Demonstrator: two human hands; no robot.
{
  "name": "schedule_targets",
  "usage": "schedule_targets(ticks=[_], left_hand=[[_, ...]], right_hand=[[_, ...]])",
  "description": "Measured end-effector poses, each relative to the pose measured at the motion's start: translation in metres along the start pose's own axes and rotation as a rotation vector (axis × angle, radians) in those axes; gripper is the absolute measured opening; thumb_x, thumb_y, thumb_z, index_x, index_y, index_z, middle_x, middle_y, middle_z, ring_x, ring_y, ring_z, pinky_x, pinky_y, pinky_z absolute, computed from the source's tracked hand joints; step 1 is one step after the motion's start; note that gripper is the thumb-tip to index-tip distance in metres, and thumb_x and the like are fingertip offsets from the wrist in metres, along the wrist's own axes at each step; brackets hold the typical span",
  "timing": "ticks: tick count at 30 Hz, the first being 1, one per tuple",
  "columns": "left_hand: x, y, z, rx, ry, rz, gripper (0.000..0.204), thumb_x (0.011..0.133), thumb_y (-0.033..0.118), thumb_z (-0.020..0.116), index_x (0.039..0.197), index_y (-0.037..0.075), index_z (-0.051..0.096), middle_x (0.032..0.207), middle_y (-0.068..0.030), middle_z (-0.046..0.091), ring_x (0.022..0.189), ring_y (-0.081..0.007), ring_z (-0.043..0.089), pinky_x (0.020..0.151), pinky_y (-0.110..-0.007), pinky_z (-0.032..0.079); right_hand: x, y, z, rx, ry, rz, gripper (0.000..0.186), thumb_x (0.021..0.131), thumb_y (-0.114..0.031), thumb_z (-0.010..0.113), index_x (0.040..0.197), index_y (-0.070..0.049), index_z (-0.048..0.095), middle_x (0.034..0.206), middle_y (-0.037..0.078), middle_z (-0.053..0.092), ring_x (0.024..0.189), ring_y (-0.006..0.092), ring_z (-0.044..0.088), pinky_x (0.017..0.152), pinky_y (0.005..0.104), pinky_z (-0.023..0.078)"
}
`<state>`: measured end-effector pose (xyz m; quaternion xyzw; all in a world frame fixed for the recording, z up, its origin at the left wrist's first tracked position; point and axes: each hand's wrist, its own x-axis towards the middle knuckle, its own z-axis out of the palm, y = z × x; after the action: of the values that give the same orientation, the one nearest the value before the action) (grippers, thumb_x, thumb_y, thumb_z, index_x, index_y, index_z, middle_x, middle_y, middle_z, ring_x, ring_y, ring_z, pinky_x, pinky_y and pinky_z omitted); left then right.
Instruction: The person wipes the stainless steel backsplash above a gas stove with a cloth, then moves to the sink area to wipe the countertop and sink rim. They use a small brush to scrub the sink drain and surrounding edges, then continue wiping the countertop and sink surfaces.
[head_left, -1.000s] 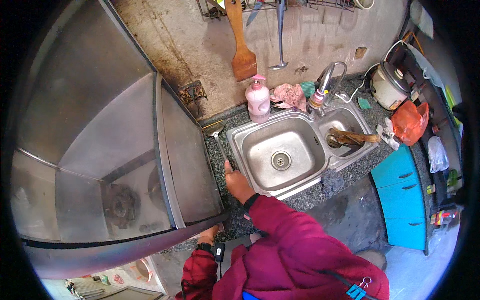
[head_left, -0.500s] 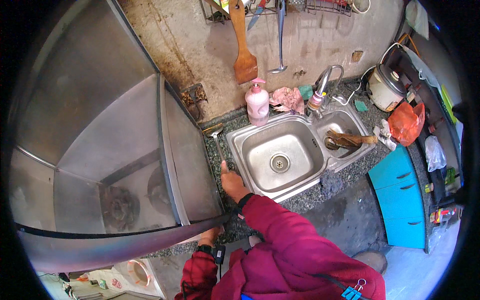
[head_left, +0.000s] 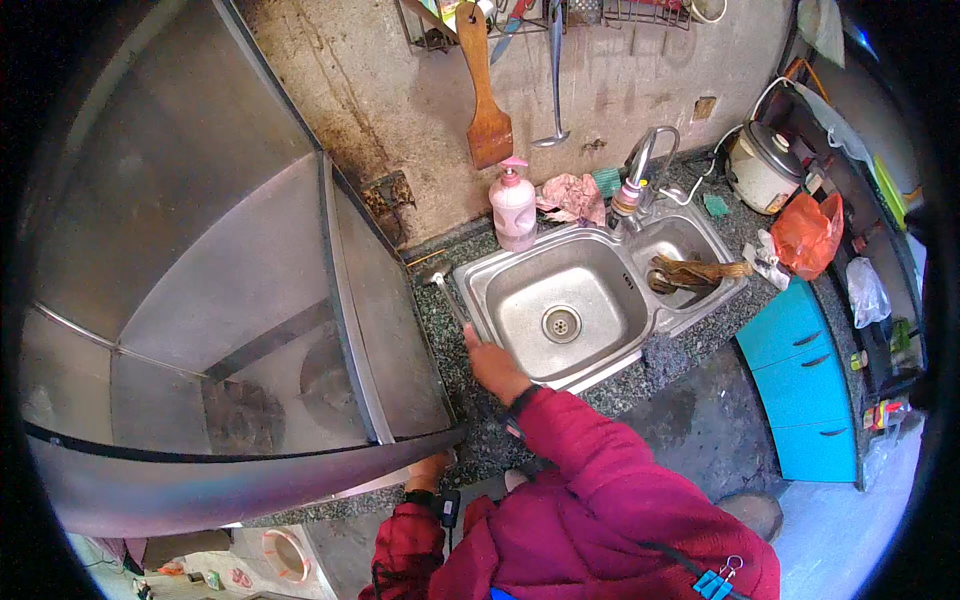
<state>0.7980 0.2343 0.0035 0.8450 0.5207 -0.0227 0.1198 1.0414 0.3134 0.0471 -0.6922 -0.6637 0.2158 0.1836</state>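
Note:
My right hand is closed around the handle of a long metal spoon-like utensil, probably a ladle. Its small head points away from me, over the dark speckled counter between the cooker hood and the sink. The hand itself is beside the left rim of the steel double sink. Lower and to the left, my left hand reaches under the hood's front edge, which hides its fingers. Whether it holds anything cannot be seen.
The large metal cooker hood fills the left side, with its edge close to my left wrist. A pink pump bottle stands behind the sink. Brown bristly brush lies across the small basin. A wooden spatula hangs above; a rice cooker stands right.
My right hand has shifted right toward the sink rim, and the utensil tilts more, its head slightly nearer me. The left hand stays under the hood's edge.

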Motion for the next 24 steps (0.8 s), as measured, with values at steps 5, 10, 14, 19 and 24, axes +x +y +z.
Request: schedule_targets(ticks=[5,10,14,19,24], left_hand=[[-0.001,0.004,-0.008,-0.023,-0.094,-0.044,0.033,0.080,0.032,0.056,0.102,0.012,0.070,0.105,-0.0162,0.068,0.097,-0.0383,0.064,0.085,-0.049,0.048],[-0.004,0.007,-0.016,-0.067,-0.003,-0.073,0.036,0.080,0.031,0.057,0.109,0.013,0.069,0.111,-0.0162,0.067,0.103,-0.0377,0.062,0.090,-0.048,0.047],[-0.012,0.010,-0.014,-0.167,-0.026,-0.274,0.035,0.080,0.025,0.058,0.111,0.012,0.069,0.115,-0.0160,0.066,0.106,-0.0379,0.061,0.092,-0.048,0.046],[-0.011,0.012,0.004,-0.117,-0.029,-0.416,0.038,0.078,0.022,0.059,0.113,0.011,0.068,0.117,-0.0168,0.065,0.108,-0.0383,0.059,0.094,-0.046,0.045],[-0.010,0.002,0.019,-0.047,-0.120,-0.427,0.039,0.080,0.024,0.057,0.115,0.011,0.067,0.119,-0.0168,0.064,0.111,-0.0384,0.058,0.096,-0.048,0.044]], right_hand=[[-0.013,0.005,0.004,-0.032,-0.025,0.043,0.076,0.082,0.002,0.047,0.150,-0.001,0.012,0.089,0.028,0.064,0.080,0.0433,0.065,0.067,0.0521,0.051],[0.014,0.011,-0.005,0.008,0.004,-0.041,0.072,0.083,0.001,0.046,0.148,0.001,0.015,0.086,0.027,0.065,0.078,0.0421,0.065,0.064,0.0510,0.051],[-0.029,0.032,-0.022,-0.066,-0.016,-0.118,0.071,0.083,-0.002,0.047,0.148,0.001,0.018,0.081,0.025,0.065,0.073,0.0393,0.065,0.060,0.0485,0.052],[-0.031,0.055,-0.045,-0.083,0.037,-0.188,0.070,0.084,-0.007,0.050,0.149,-0.008,0.024,0.082,0.023,0.062,0.066,0.0383,0.063,0.056,0.0466,0.052],[0.007,0.069,-0.051,-0.044,0.053,-0.336,0.061,0.089,-0.007,0.045,0.147,-0.008,0.029,0.078,0.021,0.061,0.066,0.0394,0.062,0.056,0.0499,0.049]])
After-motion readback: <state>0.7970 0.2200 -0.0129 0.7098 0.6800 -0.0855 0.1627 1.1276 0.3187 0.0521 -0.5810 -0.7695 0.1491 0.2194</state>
